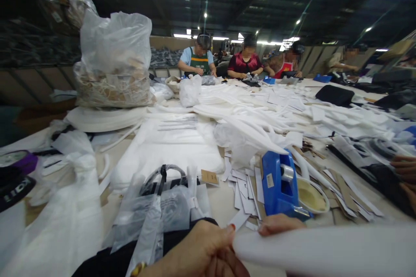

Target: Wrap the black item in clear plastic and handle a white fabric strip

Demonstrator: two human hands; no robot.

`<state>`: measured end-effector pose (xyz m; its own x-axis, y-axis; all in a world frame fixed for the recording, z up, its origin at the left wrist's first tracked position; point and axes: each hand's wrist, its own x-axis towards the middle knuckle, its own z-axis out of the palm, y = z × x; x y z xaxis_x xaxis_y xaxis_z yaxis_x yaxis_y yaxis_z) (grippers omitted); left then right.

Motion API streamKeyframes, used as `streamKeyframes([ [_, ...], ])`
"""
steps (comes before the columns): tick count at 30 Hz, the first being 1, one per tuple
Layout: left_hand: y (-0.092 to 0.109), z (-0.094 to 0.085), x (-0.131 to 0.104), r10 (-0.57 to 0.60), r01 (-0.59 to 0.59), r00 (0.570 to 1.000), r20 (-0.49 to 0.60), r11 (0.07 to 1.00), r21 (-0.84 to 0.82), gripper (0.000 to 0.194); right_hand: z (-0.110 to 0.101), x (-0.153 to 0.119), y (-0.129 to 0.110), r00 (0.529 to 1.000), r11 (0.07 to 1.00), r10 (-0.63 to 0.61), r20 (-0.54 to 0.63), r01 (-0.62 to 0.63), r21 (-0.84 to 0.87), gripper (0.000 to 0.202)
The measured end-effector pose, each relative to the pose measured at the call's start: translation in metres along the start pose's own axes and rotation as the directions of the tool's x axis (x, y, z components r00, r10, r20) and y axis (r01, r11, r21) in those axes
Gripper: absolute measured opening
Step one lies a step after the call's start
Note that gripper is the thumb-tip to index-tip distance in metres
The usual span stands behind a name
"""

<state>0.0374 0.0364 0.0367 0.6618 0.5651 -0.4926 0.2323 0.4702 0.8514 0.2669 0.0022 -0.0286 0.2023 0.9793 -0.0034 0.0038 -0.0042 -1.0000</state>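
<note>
At the lower centre, my left hand (208, 244) is closed, its thumb and curled fingers at the rounded end of a long white foam strip (325, 249). My right hand (281, 223) grips the same strip just to the right, fingers over its upper edge; the rest of that hand is hidden behind it. The strip runs out of view at the right and is blurred. Beneath my left forearm lie a black item (110, 262) and a clear plastic bag (177, 207) with a black looped cord inside.
A blue tape dispenser (271, 186) stands beyond my hands, beside a round tub (313, 197) and scattered white cards (243, 190). White foam strips (247, 125) heap the table's middle. A stuffed clear sack (113, 65) rises at left. Co-workers (245, 62) work across; another person's hand (406, 173) is at right.
</note>
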Motion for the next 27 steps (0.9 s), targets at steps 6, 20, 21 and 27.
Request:
streamKeyframes([
  [6, 0.031, -0.028, -0.023, 0.132, -0.099, 0.991, 0.017, 0.64, 0.762, 0.055, 0.029, -0.012, -0.047, 0.919, 0.915, 0.364, 0.154, -0.384, 0.127, 0.043],
  [20, 0.053, -0.036, 0.028, -0.195, -0.363, 0.908, 0.371, 0.078, 0.929, 0.042, 0.026, -0.018, 0.02, 0.906, 0.953, 0.256, 0.336, -0.179, -0.243, 0.029],
  [21, 0.051, -0.038, 0.028, -0.204, -0.37, 0.905, 0.374, 0.061, 0.927, 0.047, 0.025, -0.018, 0.02, 0.908, 0.953, 0.253, 0.335, -0.174, -0.248, 0.028],
  [27, 0.033, -0.034, 0.021, -0.194, -0.424, 0.896, 0.401, -0.1, 0.9, 0.07, 0.022, -0.021, 0.024, 0.921, 0.946, 0.17, 0.349, -0.054, -0.319, 0.028],
])
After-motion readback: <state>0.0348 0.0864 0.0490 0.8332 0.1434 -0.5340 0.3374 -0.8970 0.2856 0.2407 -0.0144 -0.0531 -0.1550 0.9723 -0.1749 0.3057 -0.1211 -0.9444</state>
